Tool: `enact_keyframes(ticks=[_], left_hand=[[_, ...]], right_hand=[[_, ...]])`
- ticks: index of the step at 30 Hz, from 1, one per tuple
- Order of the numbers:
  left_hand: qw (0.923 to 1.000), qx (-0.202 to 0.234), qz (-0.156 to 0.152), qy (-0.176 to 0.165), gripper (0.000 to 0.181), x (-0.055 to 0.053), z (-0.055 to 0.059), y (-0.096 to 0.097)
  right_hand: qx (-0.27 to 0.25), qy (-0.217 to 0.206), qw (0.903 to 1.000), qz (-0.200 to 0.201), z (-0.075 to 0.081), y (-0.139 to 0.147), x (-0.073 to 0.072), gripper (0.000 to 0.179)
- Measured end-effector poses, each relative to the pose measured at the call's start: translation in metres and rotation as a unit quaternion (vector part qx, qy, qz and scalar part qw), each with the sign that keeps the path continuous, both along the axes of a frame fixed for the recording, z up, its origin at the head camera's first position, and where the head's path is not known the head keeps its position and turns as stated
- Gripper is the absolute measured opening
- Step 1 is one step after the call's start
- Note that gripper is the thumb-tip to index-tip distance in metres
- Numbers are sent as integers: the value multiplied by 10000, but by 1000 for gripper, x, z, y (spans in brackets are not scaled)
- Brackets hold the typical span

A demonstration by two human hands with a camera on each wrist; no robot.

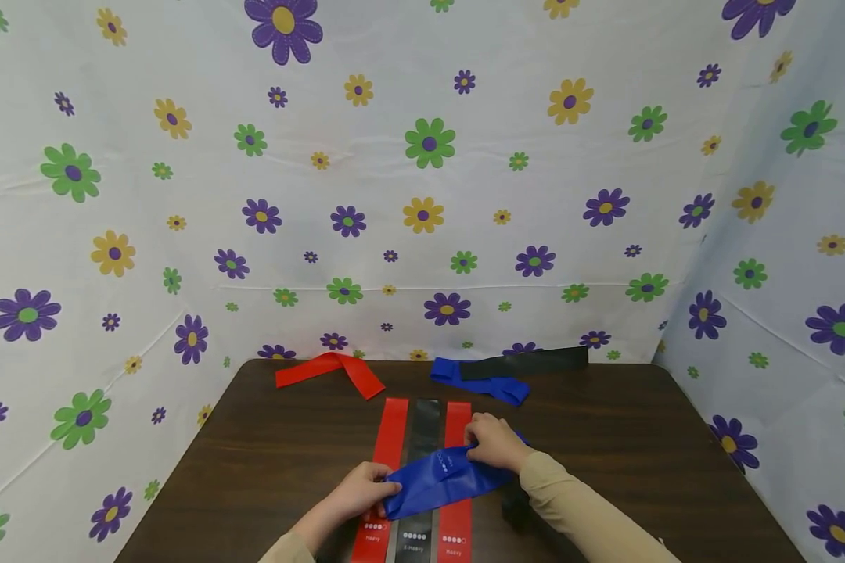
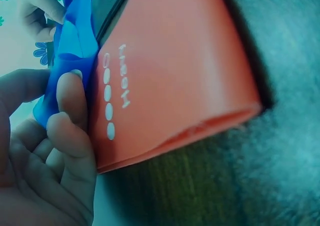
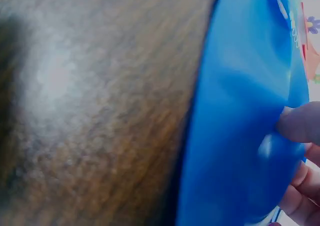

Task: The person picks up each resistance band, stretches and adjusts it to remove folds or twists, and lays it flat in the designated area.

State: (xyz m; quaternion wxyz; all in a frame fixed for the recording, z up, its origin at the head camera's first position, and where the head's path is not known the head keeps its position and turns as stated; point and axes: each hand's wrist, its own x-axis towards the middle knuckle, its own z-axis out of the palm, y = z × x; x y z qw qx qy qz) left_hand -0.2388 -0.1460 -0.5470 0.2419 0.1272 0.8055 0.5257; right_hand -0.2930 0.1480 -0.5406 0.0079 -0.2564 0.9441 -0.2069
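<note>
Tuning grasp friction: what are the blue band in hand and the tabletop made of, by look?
Blue resistance band: looks like thin latex or rubber, smooth with a soft sheen; it sags and creases between the left hand and right hand, and its printed sizing matches the flat red band. Table: dark brown wood-grain top, probably laminate, slightly glossy; real wood cannot be ruled out.

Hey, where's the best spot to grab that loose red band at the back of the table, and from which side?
Probably the raised fold in the middle of the red band, coming from above. Its two flat ends lie against the table and give little to pinch, while the hump stands clear. Both hands are busy: the left hand and right hand hold the blue band.
</note>
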Motion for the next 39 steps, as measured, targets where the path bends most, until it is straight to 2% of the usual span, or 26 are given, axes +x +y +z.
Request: enact_keyframes(ticks=[5,9,12,17,19,22,25,30,35,39], left_hand=[[10000,-13,16,86,17,-1,1,1],[9996,-44,37,266,13,-1,2,2],[9994,1,78,343,11,-2,4,3],[9985,105,269,463,24,-4,9,7],[9975,147,388,575,27,-3,11,9],[9956,270,531,728,25,0,14,14],[9949,503,471,732,20,5,17,21],[9961,800,125,364,20,17,22,36],[9938,1100,-37,-159,22,31,22,54],[9842,1560,-364,-748,29,45,21,70]], right_hand=[[-587,-419,9973,108,14,6,-1,16],[-1103,-980,9889,175,30,13,-3,11],[-1546,-1419,9775,234,44,18,-2,6],[-2274,-2047,9516,306,70,21,1,26],[-2514,-2241,9413,240,80,22,2,29],[-2798,-2357,9307,66,96,21,5,28],[-3185,-2399,9170,-108,111,19,8,26],[-3704,-2414,8964,-325,130,14,11,26],[-3862,-2254,8928,-546,146,7,17,24],[-4015,-2085,8898,-604,158,4,22,22]])
